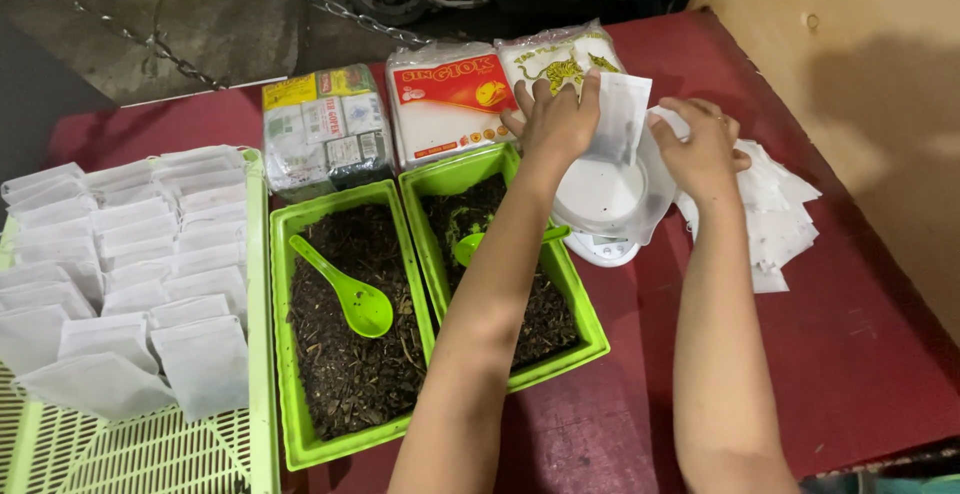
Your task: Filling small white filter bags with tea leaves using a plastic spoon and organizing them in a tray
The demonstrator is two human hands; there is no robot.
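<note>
Left hand [556, 119] pinches a small white paper sachet [620, 114] above the round white scale [603, 199]; right hand [703, 149] grips loose white sachets [775, 209].

Two trays [300, 224] between basket [262, 354] and scale [605, 204].

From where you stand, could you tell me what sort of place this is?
Probably a small home packing bench for loose dried leaf: green trays of dark leaf, a small white scale, and rows of filled white sachets. The left hand holds an empty sachet.
</note>
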